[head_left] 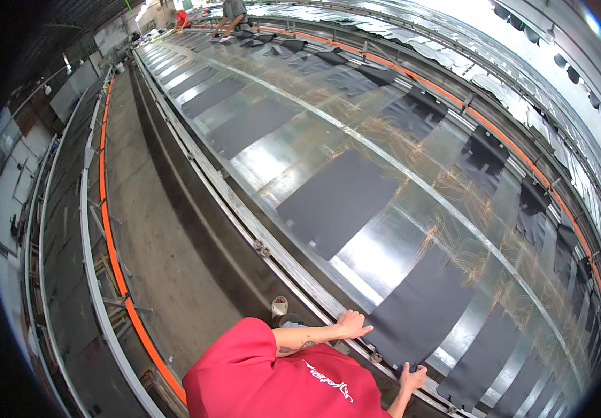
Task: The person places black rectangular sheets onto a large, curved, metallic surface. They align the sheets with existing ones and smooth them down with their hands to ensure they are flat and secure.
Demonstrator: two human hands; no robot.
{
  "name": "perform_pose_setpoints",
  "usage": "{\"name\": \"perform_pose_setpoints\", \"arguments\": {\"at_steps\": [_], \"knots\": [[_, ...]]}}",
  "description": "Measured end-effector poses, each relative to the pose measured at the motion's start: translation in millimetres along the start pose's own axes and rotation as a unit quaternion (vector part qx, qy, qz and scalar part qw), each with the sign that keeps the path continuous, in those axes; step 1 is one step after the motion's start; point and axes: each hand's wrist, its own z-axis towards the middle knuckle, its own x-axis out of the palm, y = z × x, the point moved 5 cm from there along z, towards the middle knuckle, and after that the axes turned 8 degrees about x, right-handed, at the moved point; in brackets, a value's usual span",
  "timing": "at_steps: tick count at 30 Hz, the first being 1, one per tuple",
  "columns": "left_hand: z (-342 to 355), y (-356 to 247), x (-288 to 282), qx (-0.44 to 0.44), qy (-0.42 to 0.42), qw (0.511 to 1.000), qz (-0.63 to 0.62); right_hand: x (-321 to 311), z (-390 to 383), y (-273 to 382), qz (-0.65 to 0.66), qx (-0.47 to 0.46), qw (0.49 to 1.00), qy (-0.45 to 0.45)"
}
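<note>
A dark grey fabric panel (422,306) lies on the long shiny metal table (377,254) in front of me. My left hand (354,324) is at its near left corner, the fingertips closed on the edge. At the near right corner, my right hand (412,377) pinches the same panel between thumb and fingers. The near edge between my hands bends slightly over the table's side. Another flat dark panel (340,202) lies just beyond to the left, and one more (478,359) to the right.
A metal rail (300,279) runs along the table's near edge. A pale strip (391,160) divides the tabletop lengthwise, with more dark panels (415,111) along the far side. Behind me are an aisle floor (168,230) and an orange-striped rail (109,230). Two people (233,15) are at the far end.
</note>
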Motion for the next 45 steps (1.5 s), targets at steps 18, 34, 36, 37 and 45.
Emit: {"name": "perform_pose_setpoints", "arguments": {"at_steps": [18,34,36,37,45], "knots": [[63,36,24,-0.208,0.039,0.936,-0.28,63,74,-44,0.401,0.222,0.806,0.375],[155,-188,-254,0.123,-0.043,0.913,-0.387,-239,246,191,0.453,-0.126,0.849,0.242],[191,-224,-286,0.115,-0.045,0.884,-0.45,-264,287,247,0.523,-0.11,0.784,0.316],[216,-227,-299,0.133,-0.031,0.867,-0.479,-273,312,261,0.51,-0.117,0.802,0.287],[209,-204,-304,0.137,-0.049,0.895,-0.422,-265,295,259,0.513,-0.118,0.815,0.242]]}}
